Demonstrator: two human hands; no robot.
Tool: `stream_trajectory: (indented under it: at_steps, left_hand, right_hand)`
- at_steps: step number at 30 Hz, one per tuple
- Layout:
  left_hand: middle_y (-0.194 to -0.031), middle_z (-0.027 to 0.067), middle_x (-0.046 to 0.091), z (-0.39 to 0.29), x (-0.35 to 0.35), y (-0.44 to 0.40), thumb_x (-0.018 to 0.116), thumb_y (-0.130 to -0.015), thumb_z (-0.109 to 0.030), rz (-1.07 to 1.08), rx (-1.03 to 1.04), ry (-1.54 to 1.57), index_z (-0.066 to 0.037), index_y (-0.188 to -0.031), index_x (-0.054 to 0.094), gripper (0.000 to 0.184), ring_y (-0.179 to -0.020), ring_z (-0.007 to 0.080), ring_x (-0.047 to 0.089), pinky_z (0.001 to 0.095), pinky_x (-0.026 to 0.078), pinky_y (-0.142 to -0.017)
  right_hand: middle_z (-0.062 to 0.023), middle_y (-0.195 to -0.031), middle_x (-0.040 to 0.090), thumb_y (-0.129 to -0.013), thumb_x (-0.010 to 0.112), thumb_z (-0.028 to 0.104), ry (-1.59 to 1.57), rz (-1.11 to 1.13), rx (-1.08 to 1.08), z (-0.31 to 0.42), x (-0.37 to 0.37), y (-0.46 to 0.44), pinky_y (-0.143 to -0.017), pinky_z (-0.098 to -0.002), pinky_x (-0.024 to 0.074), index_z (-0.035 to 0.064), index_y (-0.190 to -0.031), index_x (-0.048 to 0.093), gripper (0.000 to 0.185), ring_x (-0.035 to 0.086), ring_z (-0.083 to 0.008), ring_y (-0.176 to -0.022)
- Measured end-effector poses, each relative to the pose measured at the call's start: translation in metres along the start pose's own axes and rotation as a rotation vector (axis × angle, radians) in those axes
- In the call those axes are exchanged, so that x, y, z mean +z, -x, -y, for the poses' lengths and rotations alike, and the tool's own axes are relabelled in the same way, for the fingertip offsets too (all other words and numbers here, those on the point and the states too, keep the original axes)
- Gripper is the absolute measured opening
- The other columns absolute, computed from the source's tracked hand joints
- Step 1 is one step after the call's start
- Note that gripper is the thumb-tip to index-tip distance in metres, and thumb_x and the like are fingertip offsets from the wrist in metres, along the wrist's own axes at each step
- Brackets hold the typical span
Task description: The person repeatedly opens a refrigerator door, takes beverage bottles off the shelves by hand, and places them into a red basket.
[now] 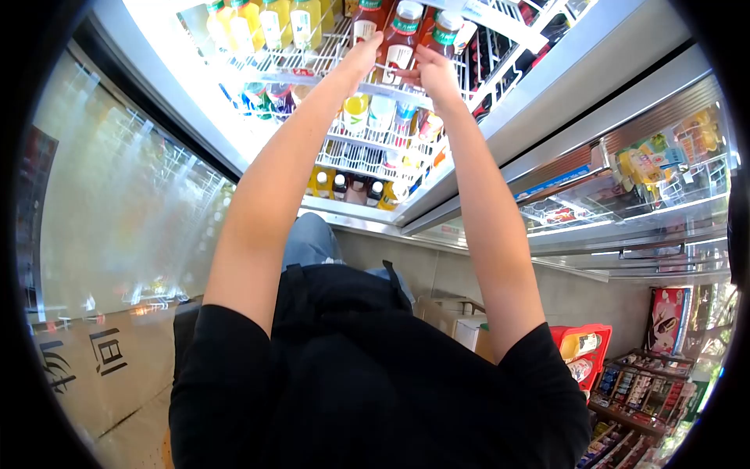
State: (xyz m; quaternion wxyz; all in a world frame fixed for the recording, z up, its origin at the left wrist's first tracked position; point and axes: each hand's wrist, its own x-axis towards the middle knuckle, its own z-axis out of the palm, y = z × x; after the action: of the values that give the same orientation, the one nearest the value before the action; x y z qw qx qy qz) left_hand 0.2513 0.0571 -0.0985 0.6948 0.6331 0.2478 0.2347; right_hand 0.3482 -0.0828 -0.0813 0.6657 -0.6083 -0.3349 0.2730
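Both my hands reach up to a shelf of red juice bottles in an opened drinks cooler. A dark red juice bottle [399, 47] with a white cap, green neck band and white label stands between them. My left hand [364, 58] is at its left side, fingers stretched upward and partly hidden. My right hand [434, 75] is at its lower right, with the fingers apart near the label. Close by are another red juice bottle [366, 23] on the left and a white-capped red bottle [444, 33] on the right. Firm contact is hard to make out.
Yellow juice bottles [275, 25] stand left on the same wire shelf [324, 56]. Lower shelves hold more drinks. A glass door [117, 203] is at left, another cooler [625, 187] at right. A red crate [598, 348] and cardboard boxes [441, 316] are on the floor.
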Motion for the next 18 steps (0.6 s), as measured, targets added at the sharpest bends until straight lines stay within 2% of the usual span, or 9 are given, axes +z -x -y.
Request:
stream_trajectory:
  at_steps: [1,3,4,7,9,11,12,15,18]
  left_hand:
    - [-0.133,0.0129,0.054,-0.005,0.005,0.007,0.044,-0.101,-0.047,-0.022,-0.043,-0.002,0.000,-0.143,0.042,0.063,-0.123,0.0211,0.048,0.0386,0.036,-0.105]
    - [-0.135,0.0062,0.055,-0.007,0.010,0.022,0.051,-0.100,-0.041,0.039,0.052,0.004,-0.008,-0.144,0.047,0.055,-0.123,0.0178,0.048,0.0343,0.040,-0.097]
    - [-0.139,0.0092,0.052,-0.007,0.011,0.030,0.053,-0.099,-0.036,0.061,0.086,-0.017,-0.007,-0.150,0.038,0.061,-0.127,0.0206,0.046,0.0378,0.038,-0.102]
    - [-0.141,0.0112,0.050,0.002,0.015,0.034,0.054,-0.099,-0.033,-0.045,0.236,-0.159,-0.006,-0.154,0.031,0.065,-0.131,0.0229,0.042,0.0420,0.035,-0.108]
    - [-0.142,0.0126,0.049,0.006,0.014,0.030,0.055,-0.099,-0.026,-0.038,0.224,-0.129,-0.005,-0.153,0.032,0.062,-0.131,0.0239,0.043,0.0410,0.034,-0.110]
    - [-0.140,0.0127,0.049,0.020,0.009,0.014,0.057,-0.098,-0.019,0.033,0.298,-0.078,-0.006,-0.153,0.033,0.061,-0.126,0.0231,0.047,0.0363,0.037,-0.107]
    - [-0.136,0.0190,0.051,0.020,0.012,0.013,0.061,-0.093,-0.009,-0.022,0.395,-0.127,0.003,-0.148,0.036,0.062,-0.116,0.0249,0.056,0.0323,0.044,-0.098]
    - [-0.139,0.0176,0.048,0.009,0.017,0.033,0.061,-0.094,-0.010,-0.074,0.512,-0.169,0.003,-0.147,0.038,0.060,-0.119,0.0247,0.053,0.0345,0.045,-0.101]
    - [-0.135,0.0159,0.047,0.017,0.016,0.041,0.062,-0.094,-0.011,-0.117,0.564,-0.141,0.002,-0.144,0.038,0.058,-0.122,0.0249,0.050,0.0366,0.045,-0.103]
  right_hand:
    - [-0.0235,-0.145,0.046,-0.093,0.035,-0.005,0.011,0.004,0.043,0.000,0.000,0.001,-0.081,-0.0296,0.0572,-0.0077,-0.149,0.030,0.056,0.071,-0.0280,-0.096]
    - [-0.0216,-0.138,0.053,-0.093,0.037,-0.005,-0.062,-0.065,0.054,0.000,0.005,0.003,-0.082,-0.0294,0.0569,-0.0086,-0.146,0.035,0.053,0.072,-0.0273,-0.095]
    - [-0.0194,-0.128,0.061,-0.091,0.037,-0.006,-0.033,-0.012,0.044,0.002,0.005,0.004,-0.083,-0.0300,0.0565,-0.0088,-0.141,0.042,0.051,0.072,-0.0265,-0.094]
    - [-0.0209,-0.118,0.064,-0.087,0.035,-0.008,-0.151,-0.025,-0.004,0.000,0.012,0.004,-0.078,-0.0314,0.0584,-0.0128,-0.143,0.036,0.057,0.071,-0.0248,-0.085]
    - [-0.0199,-0.121,0.063,-0.086,0.035,-0.008,-0.129,0.013,-0.036,0.004,0.011,0.008,-0.078,-0.0304,0.0577,-0.0121,-0.141,0.040,0.056,0.071,-0.0240,-0.086]
    - [-0.0183,-0.125,0.063,-0.085,0.035,-0.008,-0.116,-0.058,-0.029,0.012,0.013,0.018,-0.078,-0.0289,0.0566,-0.0100,-0.141,0.043,0.056,0.071,-0.0229,-0.087]
    - [-0.0174,-0.128,0.062,-0.084,0.035,-0.008,-0.125,-0.041,-0.025,0.018,0.014,0.023,-0.080,-0.0279,0.0557,-0.0082,-0.142,0.042,0.058,0.071,-0.0222,-0.088]
    - [-0.0210,-0.133,0.058,-0.090,0.036,-0.006,-0.133,-0.019,-0.115,0.012,0.014,0.019,-0.080,-0.0295,0.0562,-0.0098,-0.145,0.038,0.054,0.071,-0.0242,-0.094]
    - [-0.0198,-0.132,0.059,-0.091,0.037,-0.004,-0.095,-0.065,-0.136,0.011,0.022,0.035,-0.079,-0.0279,0.0547,-0.0092,-0.145,0.038,0.055,0.071,-0.0213,-0.093]
